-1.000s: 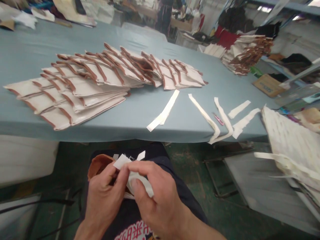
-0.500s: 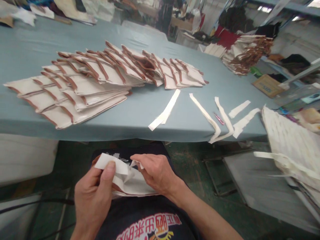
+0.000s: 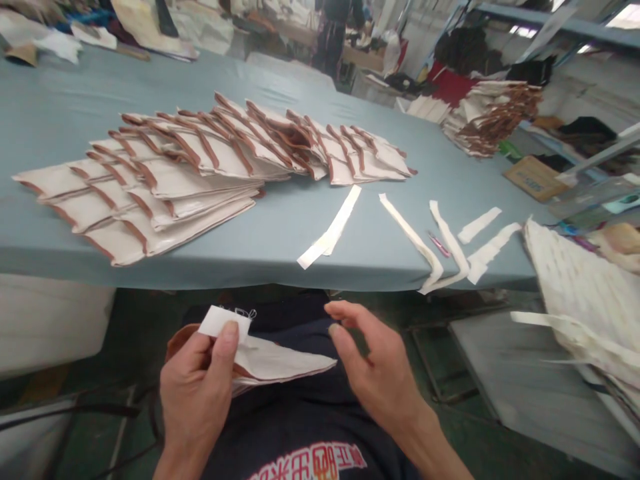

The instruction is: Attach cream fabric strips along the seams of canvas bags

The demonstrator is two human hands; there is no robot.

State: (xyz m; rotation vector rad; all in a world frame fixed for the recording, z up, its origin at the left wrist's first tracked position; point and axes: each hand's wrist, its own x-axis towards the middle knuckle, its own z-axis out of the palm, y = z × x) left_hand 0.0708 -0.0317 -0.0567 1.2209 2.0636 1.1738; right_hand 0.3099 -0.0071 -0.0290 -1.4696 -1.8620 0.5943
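My left hand pinches the end of a white fabric strip between thumb and fingers, over a cream piece with brown trim that lies on my lap. My right hand hovers to the right of that piece with its fingers loosely apart and nothing in it. Both hands are below the front edge of the grey-blue table.
A fanned spread of cream pieces with brown trim covers the table's left and middle. Several loose white strips lie near the front edge, with a small pink tool among them. Another stack sits far right. Cream fabric hangs at right.
My right hand let go of the fabric and moved right, opening. The left hand kept the strip's end and the cream piece settled flat on my lap.
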